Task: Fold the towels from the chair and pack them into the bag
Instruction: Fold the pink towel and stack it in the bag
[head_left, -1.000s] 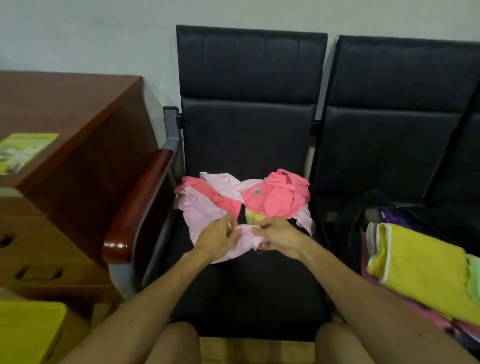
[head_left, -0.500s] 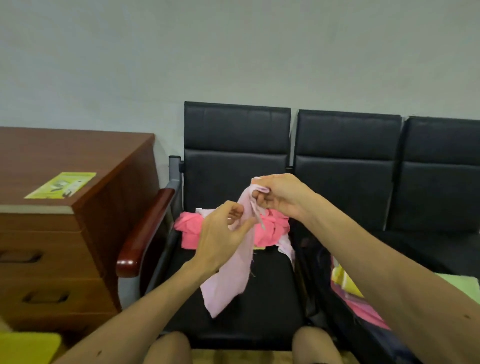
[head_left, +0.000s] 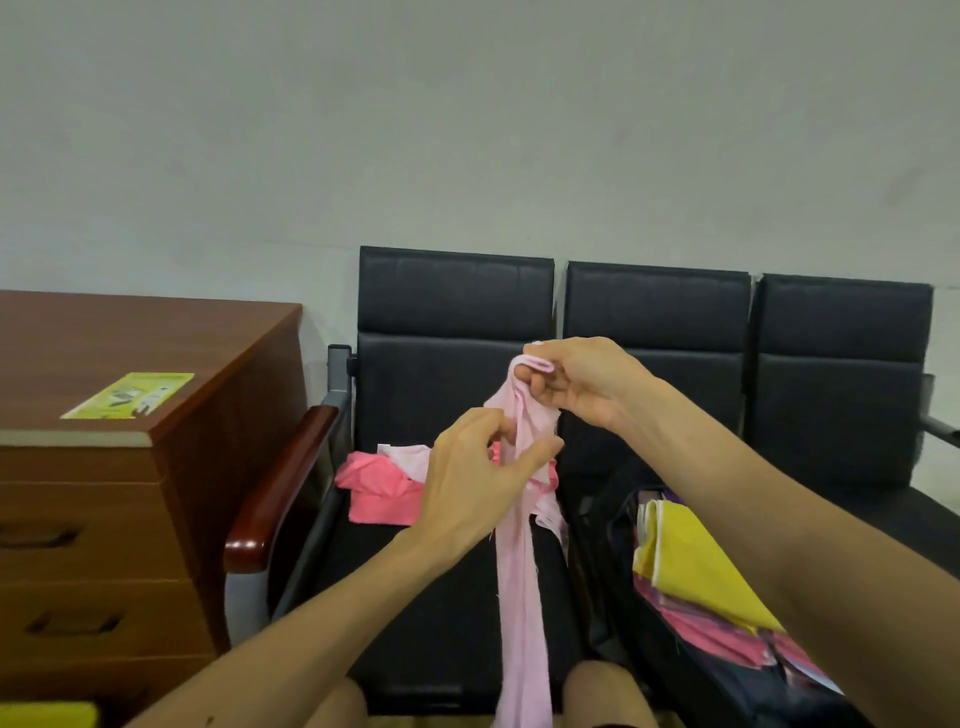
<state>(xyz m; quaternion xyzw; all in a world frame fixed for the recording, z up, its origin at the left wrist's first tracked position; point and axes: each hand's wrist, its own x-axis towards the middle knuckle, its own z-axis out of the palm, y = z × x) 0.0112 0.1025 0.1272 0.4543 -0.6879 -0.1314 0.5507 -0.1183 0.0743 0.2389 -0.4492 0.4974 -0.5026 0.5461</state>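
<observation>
A light pink towel (head_left: 522, 597) hangs in a long bunched strip in front of the black chair (head_left: 452, 332). My right hand (head_left: 582, 382) pinches its top corner. Lower down, my left hand (head_left: 478, 483) holds the strip between thumb and fingers. More towels, bright pink and pale pink (head_left: 382, 486), lie crumpled on the chair seat behind my left hand. On the seat to the right, the dark bag (head_left: 613, 499) stands open, with a folded yellow towel (head_left: 691, 561) on top of pink ones inside it.
A brown wooden desk (head_left: 156, 332) with drawers stands at the left, a green leaflet (head_left: 130, 396) on its top. The chair's wooden armrest (head_left: 280, 483) is next to the desk. A third black seat (head_left: 841, 374) is at the far right. My knees show at the bottom edge.
I lifted the light pink towel off the pile on the seat; it now hangs lower and straighter. My right hand rose with the corner, and the view tilted upward.
</observation>
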